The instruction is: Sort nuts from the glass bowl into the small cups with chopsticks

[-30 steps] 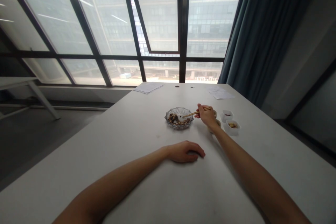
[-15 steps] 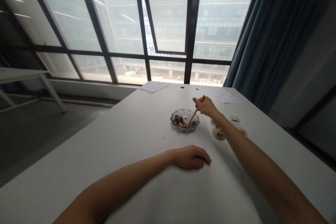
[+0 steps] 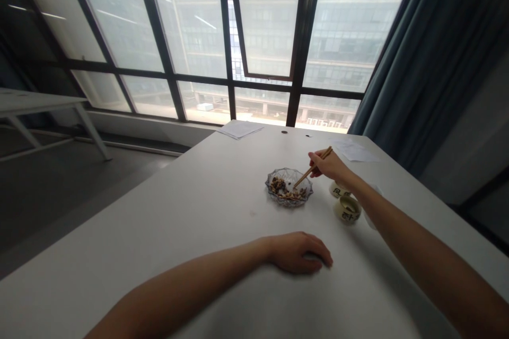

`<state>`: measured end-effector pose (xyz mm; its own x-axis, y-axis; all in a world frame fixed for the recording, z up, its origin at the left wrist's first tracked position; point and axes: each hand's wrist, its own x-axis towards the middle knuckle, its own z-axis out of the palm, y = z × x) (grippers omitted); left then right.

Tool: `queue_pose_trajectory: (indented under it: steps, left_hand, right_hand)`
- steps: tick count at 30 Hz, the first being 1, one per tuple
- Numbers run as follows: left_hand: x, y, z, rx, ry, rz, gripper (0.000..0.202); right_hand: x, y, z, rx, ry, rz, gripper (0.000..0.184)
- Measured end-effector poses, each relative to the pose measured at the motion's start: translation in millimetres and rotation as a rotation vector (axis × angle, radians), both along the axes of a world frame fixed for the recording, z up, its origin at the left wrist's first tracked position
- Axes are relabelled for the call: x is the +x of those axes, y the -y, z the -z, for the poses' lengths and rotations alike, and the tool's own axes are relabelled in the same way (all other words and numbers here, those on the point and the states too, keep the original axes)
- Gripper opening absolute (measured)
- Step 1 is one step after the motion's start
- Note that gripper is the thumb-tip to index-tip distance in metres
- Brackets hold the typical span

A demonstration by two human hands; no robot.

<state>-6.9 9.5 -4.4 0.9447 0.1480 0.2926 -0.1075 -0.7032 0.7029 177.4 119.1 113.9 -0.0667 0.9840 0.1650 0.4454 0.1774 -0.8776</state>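
Gripping a pair of wooden chopsticks (image 3: 312, 170), the fingers (image 3: 315, 157) of the right hand (image 3: 328, 165) are clamped together on them, and the tips angle down into a cut-glass dish (image 3: 289, 197) at centre right of the frame. Small brown food pieces (image 3: 283, 189) lie heaped in the dish. Just right of it, beneath the right forearm, stand two small cream ceramic cups (image 3: 347, 209) marked with dark characters, too small and curved to read with certainty. A white dish (image 3: 373, 216) is mostly hidden behind the forearm. Lower centre, the left hand (image 3: 300, 252) rests on the white counter (image 3: 170, 222), its fingers (image 3: 323, 257) curled loosely together around nothing. Two sheets of paper (image 3: 239, 129) and (image 3: 353, 152) lie near the far edge, any print unreadable. Tall dark-framed windows (image 3: 119, 37) fill the upper frame, showing a multi-storey glass building (image 3: 350, 21) outside. A teal curtain (image 3: 401, 47) hangs upper right, and a white table (image 3: 35, 103) stands on a grey floor (image 3: 47, 196) at left.
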Motion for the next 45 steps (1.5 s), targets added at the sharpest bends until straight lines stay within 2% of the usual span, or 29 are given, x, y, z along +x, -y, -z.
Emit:
queue_pose_trajectory:
  steps: [3, 6, 12, 19, 24, 32, 36, 40, 42, 45]
  left_hand:
    - [0.1, 0.1, 1.6, -0.001, 0.002, -0.001, 0.031]
    - [0.0, 0.1, 3.4, 0.009, 0.014, 0.0, 0.031]
    - [-1.3, 2.0, 2.6, -0.012, 0.019, -0.009, 0.032]
    - [-2.1, 2.2, 1.9, -0.039, 0.024, 0.012, 0.033]
    - [-0.9, 3.4, 3.9, -0.05, 0.039, 0.013, 0.032]
    - [-1.8, 4.2, 5.5, -0.046, 0.052, 0.023, 0.033]
    - [-2.9, 5.1, 4.9, -0.045, 0.049, 0.021, 0.032]
    - [-3.8, 6.5, 1.4, -0.064, 0.046, 0.006, 0.032]
    - [-4.4, 7.1, -0.8, -0.069, 0.048, 0.007, 0.033]
    - [-5.7, 8.2, -3.6, -0.071, 0.053, 0.002, 0.034]
  right_hand:
    - [11.1, -0.4, 5.8, 0.003, -0.153, -0.051, 0.035]
    - [20.5, -4.1, 15.0, 0.011, -0.208, -0.081, 0.038]
    - [27.4, -8.7, 27.0, 0.017, -0.202, -0.105, 0.05]
    - [25.9, -17.2, 26.7, -0.003, -0.14, -0.165, 0.051]
    - [28.6, -21.5, 24.6, -0.034, -0.122, -0.157, 0.053]
    - [33.2, -17.9, 37.2, 0.014, -0.209, -0.057, 0.057]
    - [42.3, 4.4, 17.0, 0.047, -0.239, 0.008, 0.054]
    - [76.0, 47.0, -9.9, 0.091, -0.196, 0.132, 0.052]
    - [103.1, 73.0, -13.6, 0.117, -0.166, 0.237, 0.052]
    - [146.0, 111.3, -2.9, 0.123, -0.172, 0.398, 0.047]
